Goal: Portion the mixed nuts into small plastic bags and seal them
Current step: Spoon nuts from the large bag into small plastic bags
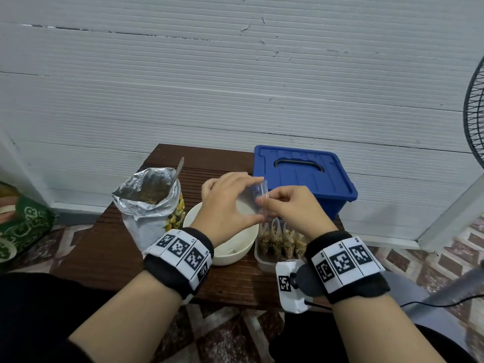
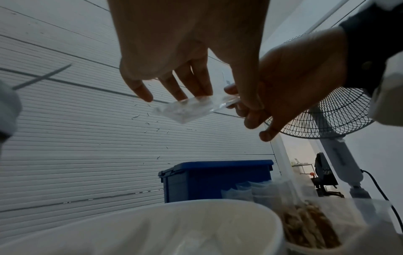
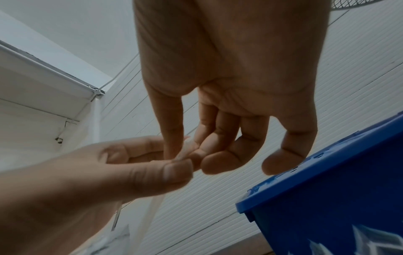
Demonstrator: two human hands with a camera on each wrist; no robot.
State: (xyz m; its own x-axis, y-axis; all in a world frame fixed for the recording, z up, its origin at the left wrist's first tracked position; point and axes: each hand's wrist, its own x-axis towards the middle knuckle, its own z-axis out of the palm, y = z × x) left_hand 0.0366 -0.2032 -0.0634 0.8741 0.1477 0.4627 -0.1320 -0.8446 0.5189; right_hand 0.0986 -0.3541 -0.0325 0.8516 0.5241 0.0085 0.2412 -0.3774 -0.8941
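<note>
Both hands hold one small clear plastic bag (image 1: 252, 199) above the white bowl (image 1: 243, 247); the bag looks empty. My left hand (image 1: 230, 203) pinches it between thumb and fingers, and my right hand (image 1: 285, 205) pinches its top edge from the right. From the left wrist view the bag (image 2: 185, 109) hangs under the fingers. The right wrist view shows the bag's edge (image 3: 184, 151) squeezed between both thumbs and fingertips. An open foil bag of mixed nuts (image 1: 149, 203) with a spoon (image 1: 179, 169) in it stands at the left.
A clear tub (image 1: 262, 260) holding several filled nut bags (image 1: 282, 239) sits right of the bowl. A blue lidded box (image 1: 301, 176) stands behind it on the dark wooden table (image 1: 104, 252). A standing fan (image 1: 474, 119) is at the far right, the white wall close behind.
</note>
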